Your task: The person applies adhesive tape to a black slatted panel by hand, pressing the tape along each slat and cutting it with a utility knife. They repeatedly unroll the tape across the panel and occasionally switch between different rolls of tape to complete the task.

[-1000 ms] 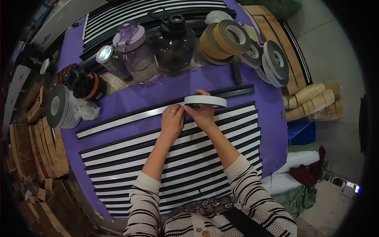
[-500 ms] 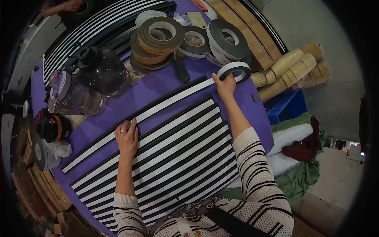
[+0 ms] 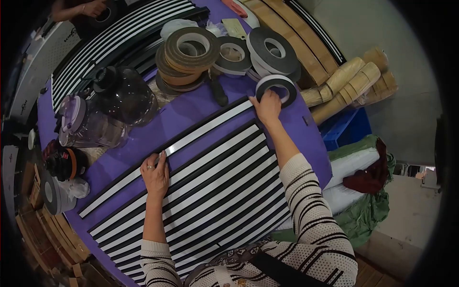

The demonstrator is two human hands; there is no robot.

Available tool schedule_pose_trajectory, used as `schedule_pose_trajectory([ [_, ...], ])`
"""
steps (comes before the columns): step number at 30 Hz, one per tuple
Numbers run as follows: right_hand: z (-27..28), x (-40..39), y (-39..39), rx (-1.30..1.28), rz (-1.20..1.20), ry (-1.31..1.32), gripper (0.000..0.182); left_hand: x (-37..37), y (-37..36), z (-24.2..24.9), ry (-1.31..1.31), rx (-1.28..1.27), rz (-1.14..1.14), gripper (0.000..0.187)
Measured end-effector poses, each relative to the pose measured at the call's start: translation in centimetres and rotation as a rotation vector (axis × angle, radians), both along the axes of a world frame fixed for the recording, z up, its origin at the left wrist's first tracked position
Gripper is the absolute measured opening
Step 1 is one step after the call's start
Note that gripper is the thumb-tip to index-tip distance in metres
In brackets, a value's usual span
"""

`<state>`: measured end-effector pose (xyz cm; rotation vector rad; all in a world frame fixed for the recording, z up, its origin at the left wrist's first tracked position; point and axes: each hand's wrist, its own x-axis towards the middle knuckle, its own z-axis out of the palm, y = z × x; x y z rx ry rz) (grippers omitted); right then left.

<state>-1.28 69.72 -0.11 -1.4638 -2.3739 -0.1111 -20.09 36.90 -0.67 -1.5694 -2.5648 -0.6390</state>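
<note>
A long black strip with a white band [image 3: 201, 133] lies across the purple tabletop [image 3: 191, 107]. My left hand [image 3: 155, 174] rests on the middle of this strip, its fingers slightly apart. At the strip's right end my right hand [image 3: 267, 107] has its fingers closed round the near edge of a black and white tape roll [image 3: 282, 85], which stands tilted. Several matching black strips with white bands [image 3: 215, 179] lie side by side nearer to my body, some under my left forearm.
Stacked tape rolls [image 3: 191, 48] and a dark-handled tool [image 3: 218, 91] lie beyond the strip. Jugs [image 3: 126, 91] stand at the left. Another person's hand [image 3: 94, 8] shows at top left. Cardboard-coloured rolls [image 3: 346, 88] and a blue crate [image 3: 346, 128] are at the right.
The tape roll has tipped and shifted slightly left, and my right hand has moved a little down and left with it. My left hand has stayed nearly in place.
</note>
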Motion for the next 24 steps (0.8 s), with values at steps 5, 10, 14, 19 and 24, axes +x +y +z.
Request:
schedule_pose_trajectory([
  [5, 6.2, -1.4, -4.9, -0.187, 0.134, 0.081, 0.032, 0.2, 0.1, 0.2, 0.017, 0.046, 0.031, 0.039],
  [10, 3.4, -10.2, -5.2, 0.043, 0.274, 0.173, 0.038, 0.8, 2.8, 1.8, 0.045, 0.069, 0.025, 0.031],
  [14, 1.0, -10.7, -3.9, -0.412, 0.183, 0.032, 0.051, 1.6, 7.5, 2.1, -0.039, 0.099, -0.113, 0.041],
  [19, 4.8, -1.3, -6.5, -0.547, 0.182, 0.379, 0.050, 2.7, 10.9, 0.4, -0.173, 0.024, -0.158, 0.042],
  [24, 3.0, 4.2, -5.6, -0.221, 0.176, 0.152, 0.043, 3.1, 11.2, 0.5, -0.086, 0.025, -0.131, 0.035],
])
